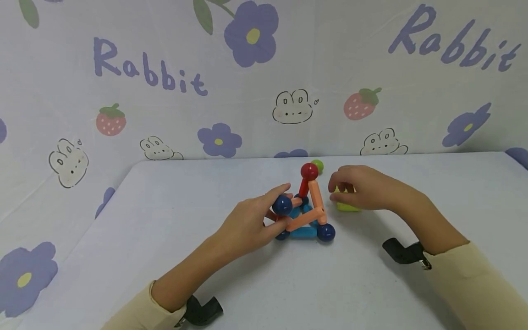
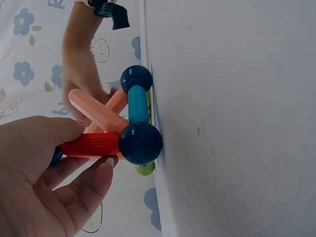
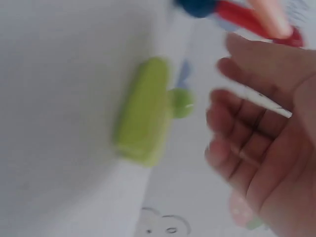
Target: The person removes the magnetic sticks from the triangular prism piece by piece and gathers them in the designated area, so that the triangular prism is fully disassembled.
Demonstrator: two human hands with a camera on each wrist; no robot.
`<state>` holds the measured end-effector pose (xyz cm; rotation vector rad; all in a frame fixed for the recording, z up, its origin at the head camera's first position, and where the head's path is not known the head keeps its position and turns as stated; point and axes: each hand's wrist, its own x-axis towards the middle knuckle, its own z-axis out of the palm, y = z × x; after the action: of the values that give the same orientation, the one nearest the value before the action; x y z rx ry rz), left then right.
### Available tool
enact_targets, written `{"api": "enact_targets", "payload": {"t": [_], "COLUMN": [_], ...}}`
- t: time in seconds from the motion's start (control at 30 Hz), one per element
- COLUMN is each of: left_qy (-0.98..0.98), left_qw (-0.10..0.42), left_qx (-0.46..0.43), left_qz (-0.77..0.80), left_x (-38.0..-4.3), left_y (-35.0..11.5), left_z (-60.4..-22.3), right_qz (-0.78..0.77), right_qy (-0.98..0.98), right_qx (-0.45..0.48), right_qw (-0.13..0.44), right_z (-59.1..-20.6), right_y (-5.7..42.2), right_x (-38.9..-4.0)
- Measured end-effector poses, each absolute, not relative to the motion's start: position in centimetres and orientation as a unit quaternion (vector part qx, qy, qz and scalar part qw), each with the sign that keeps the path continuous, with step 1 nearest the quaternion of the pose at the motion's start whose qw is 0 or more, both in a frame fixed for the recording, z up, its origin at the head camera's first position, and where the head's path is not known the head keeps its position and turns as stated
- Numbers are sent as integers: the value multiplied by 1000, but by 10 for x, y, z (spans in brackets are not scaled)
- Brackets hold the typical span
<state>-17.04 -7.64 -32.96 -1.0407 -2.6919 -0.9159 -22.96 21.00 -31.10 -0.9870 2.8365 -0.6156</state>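
Note:
A frame of magnetic rods and balls stands mid-table, with light-blue rods (image 1: 303,232) and dark blue balls (image 1: 326,233) at its base. Orange rods (image 1: 316,196) rise from there, and a red ball (image 1: 309,171) tops it. At its left side my left hand (image 1: 247,224) pinches a red rod (image 2: 94,144) between thumb and fingers, below a raised dark blue ball (image 1: 283,205). My right hand (image 1: 363,185) hovers right of the frame with loosely bent fingers and an empty palm. Partly hidden behind it lies a yellow-green block (image 3: 143,116), apart from the fingers.
A small green ball (image 1: 317,166) sits behind the frame, near the white table's (image 1: 185,192) far edge. A patterned cloth (image 1: 247,91) hangs beyond. Black wrist mounts (image 1: 202,311) stick out from both sleeves.

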Motion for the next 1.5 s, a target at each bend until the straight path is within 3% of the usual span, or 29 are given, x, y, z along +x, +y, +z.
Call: {"api": "enact_targets", "payload": {"t": [0.17, 0.3, 0.4, 0.57, 0.9, 1.23, 1.5], "left_qy": [-883, -879, -878, -874, -876, -880, -887], "left_qw": [51, 50, 57, 66, 51, 44, 42], "left_qx": [-346, -350, -353, -361, -355, -346, -334], "left_qz": [-313, -320, -320, -318, -323, -322, -317], "left_x": [-170, -170, -170, -172, -173, -173, -173], "left_y": [-76, -77, -77, -77, -77, -75, -75], "left_z": [-330, -330, -330, -331, -331, -330, -330], "right_qz": [-303, -280, -246, -215, -219, -237, -186], "right_qy": [876, 861, 860, 868, 856, 871, 921], "right_qx": [-371, -413, -436, -435, -432, -420, -341], "right_qw": [51, 99, 102, 102, 182, 93, 21], "right_z": [-294, -289, -291, -297, -294, -295, -311], "right_y": [201, 180, 162, 148, 155, 196, 255], "right_x": [-211, -193, -182, -173, -174, -180, -197]}}
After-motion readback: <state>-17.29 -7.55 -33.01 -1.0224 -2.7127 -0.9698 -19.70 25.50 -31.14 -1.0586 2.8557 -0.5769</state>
